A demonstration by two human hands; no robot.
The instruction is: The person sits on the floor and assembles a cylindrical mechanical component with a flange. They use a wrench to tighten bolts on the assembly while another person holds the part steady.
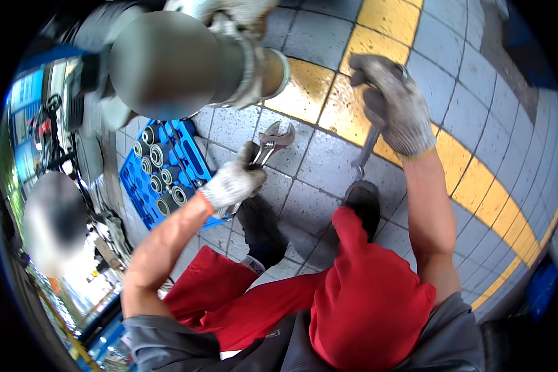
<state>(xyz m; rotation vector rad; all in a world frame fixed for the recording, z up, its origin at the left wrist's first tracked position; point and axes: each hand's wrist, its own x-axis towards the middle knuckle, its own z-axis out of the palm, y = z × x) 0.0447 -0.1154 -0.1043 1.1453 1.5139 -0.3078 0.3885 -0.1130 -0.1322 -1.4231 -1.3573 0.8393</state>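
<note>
My left hand (237, 180), in a pale knitted glove, is wrapped round the handle of an adjustable wrench (278, 137). The wrench's open jaws point away from me above the tiled floor. My right hand (394, 102), in a greyer, dirty glove, is raised over the yellow floor stripe with its fingers closed. A dark grey wrench (369, 147) hangs down from that grip, its forked end low near my right shoe (362, 208). My palm hides its upper part. Left of my left hand lies an open blue socket case (200, 155) with several metal sockets.
Another person (242, 62) is close at the upper left, partly blurred, with a gloved hand. A second person (56, 223) is farther left. A yellow stripe (477, 180) curves across the grey tiles. My left shoe (263, 232) stands beside the case.
</note>
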